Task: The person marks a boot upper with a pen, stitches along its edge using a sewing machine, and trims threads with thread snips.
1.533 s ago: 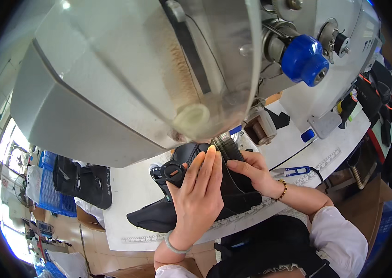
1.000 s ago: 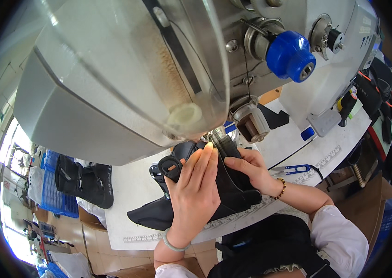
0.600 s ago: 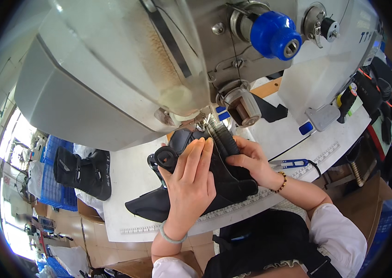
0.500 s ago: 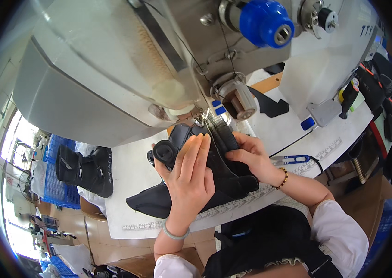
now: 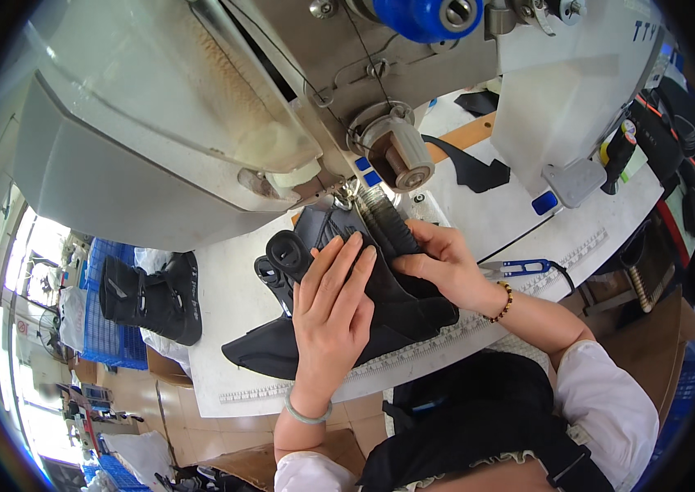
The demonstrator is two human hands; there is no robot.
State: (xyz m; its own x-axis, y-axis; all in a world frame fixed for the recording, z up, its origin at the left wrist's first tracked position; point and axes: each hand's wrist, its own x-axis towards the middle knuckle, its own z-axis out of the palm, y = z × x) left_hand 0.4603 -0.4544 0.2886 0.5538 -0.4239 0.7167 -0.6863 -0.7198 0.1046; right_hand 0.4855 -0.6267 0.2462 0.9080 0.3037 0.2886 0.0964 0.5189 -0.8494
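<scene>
1. Boot (image 5: 397, 316), black, lies on its side on the white surface (image 5: 224, 287), upper end at the needle area (image 5: 346, 193) of the sewing machine (image 5: 142, 176); exact needle contact too small to tell.
2. Left hand (image 5: 331, 316): fingers stretched out, palm down, flat on the boot beside the round buckle (image 5: 288, 254); nothing gripped.
3. Right hand (image 5: 446, 266): narrow, thumb and fingers pinching the boot's edge at the ribbed strip (image 5: 387, 217).
4. Step, judged: guiding the boot through stitching along that strip. Next move seems to call for light pressure from the left, with the right keeping the edge lined up.
5. Blue crate (image 5: 122, 348), left: whitish bags around it; inside or beside, cannot tell. Second boot (image 5: 155, 299) overlaps it in view; support unclear.
6. Cardboard box (image 5: 651, 340), right, behind the arm: contents not visible.
7. See-through cup (image 5: 405, 156) on the machine: brownish part inside, kind unclear.
8. Blue snips (image 5: 538, 264) near the right wrist; black scrap (image 5: 475, 168) farther back.
</scene>
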